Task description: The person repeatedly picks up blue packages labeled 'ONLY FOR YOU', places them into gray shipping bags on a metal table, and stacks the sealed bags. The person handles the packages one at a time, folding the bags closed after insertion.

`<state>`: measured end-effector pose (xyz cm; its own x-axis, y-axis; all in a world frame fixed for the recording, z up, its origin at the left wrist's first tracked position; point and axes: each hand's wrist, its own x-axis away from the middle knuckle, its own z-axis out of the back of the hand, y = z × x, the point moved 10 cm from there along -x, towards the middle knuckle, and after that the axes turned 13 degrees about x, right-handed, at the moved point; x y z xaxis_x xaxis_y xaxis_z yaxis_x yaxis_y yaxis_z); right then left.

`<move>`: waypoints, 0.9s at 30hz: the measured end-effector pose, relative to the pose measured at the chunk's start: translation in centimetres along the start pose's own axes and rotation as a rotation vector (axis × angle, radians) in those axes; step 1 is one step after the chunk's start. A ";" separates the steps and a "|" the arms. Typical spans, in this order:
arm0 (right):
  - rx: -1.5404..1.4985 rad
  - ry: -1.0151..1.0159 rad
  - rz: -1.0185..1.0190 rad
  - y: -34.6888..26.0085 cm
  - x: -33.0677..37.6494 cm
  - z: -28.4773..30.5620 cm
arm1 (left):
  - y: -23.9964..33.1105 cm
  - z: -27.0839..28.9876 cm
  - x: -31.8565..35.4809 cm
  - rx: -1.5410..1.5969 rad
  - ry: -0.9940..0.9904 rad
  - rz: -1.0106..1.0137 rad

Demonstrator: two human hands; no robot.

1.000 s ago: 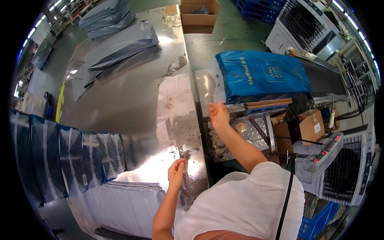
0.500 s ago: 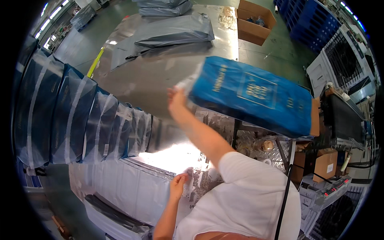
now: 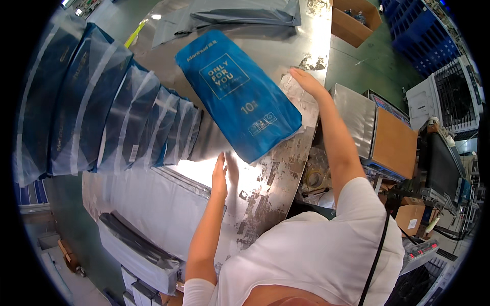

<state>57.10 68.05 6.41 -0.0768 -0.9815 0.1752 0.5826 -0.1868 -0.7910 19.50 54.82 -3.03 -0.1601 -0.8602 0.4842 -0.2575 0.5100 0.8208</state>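
Note:
A blue plastic-wrapped package point(image 3: 240, 97), long and flat with gold and white print, is over the metal table point(image 3: 275, 204), slanting from far left to near right. Whether it rests fully on the tabletop, I cannot tell. My right hand point(image 3: 307, 83) is beside its right edge, fingers stretched out and seemingly apart from it. Just short of the package's near left side, my left hand point(image 3: 219, 178) has its fingers straight, pointing away from me, with nothing in them. Closest to that hand lies a stack of pale plastic bags point(image 3: 158, 199).
Several blue packages in clear wrap point(image 3: 92, 97) stand in a row along the left. A grey plastic bag point(image 3: 245, 18) lies at the far side. On the right are a metal box with a brown board point(image 3: 395, 143), an open carton point(image 3: 354, 33) and blue pallets point(image 3: 421, 35).
The blue package has come from above the brown board on the right to the middle of the table, turning on the way. My right hand moved right; my left fingers straightened.

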 end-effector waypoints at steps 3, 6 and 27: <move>-0.527 -0.011 -0.040 8.8 0.3 -7.4 | 0.4 -3.7 -2.4 0.228 -0.056 -0.053; -0.849 -0.122 -0.069 7.1 2.6 -13.0 | 0.8 -5.4 -3.6 0.512 -0.128 -0.253; -0.476 0.198 0.488 -17.4 24.8 2.2 | 20.5 -11.1 17.6 -0.076 -0.388 -0.525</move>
<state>46.82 47.05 25.77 -0.0691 -0.9385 -0.3384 0.1749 0.3226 -0.9302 22.02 50.09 25.66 -0.3672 -0.9225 -0.1193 -0.3294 0.0090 0.9441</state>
